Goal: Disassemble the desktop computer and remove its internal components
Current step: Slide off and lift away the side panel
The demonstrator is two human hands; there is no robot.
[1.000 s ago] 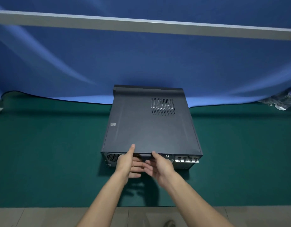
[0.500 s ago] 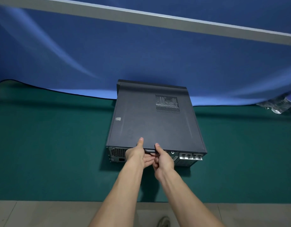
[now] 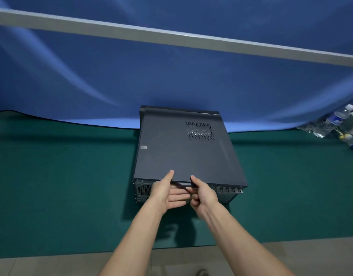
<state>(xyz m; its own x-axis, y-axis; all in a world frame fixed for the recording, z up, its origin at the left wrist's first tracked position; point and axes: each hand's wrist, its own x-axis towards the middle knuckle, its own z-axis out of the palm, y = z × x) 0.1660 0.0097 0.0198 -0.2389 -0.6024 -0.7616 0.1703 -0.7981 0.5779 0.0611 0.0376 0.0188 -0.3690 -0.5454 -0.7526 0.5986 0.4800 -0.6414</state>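
A black desktop computer case (image 3: 183, 152) lies flat on the green mat (image 3: 62, 186), its rear panel facing me. Its dark side panel forms the top face, with a perforated vent (image 3: 199, 130) near the far right. My left hand (image 3: 167, 193) and my right hand (image 3: 201, 194) both grip the handle lip at the near edge of that side panel, thumbs on top and fingers underneath. The near edge of the panel sticks out a little past the rear of the chassis. Expansion slot covers (image 3: 230, 190) show at the right of the rear panel.
A blue cloth backdrop (image 3: 171, 80) hangs behind the case, crossed by a grey bar (image 3: 171, 37). Plastic water bottles (image 3: 334, 122) lie at the far right on the mat. The mat's near edge meets a tiled floor (image 3: 52, 263).
Both hands have kept hold of the panel's near edge. The side panel has slid slightly toward me, overhanging the rear of the chassis. The camera view has shifted.
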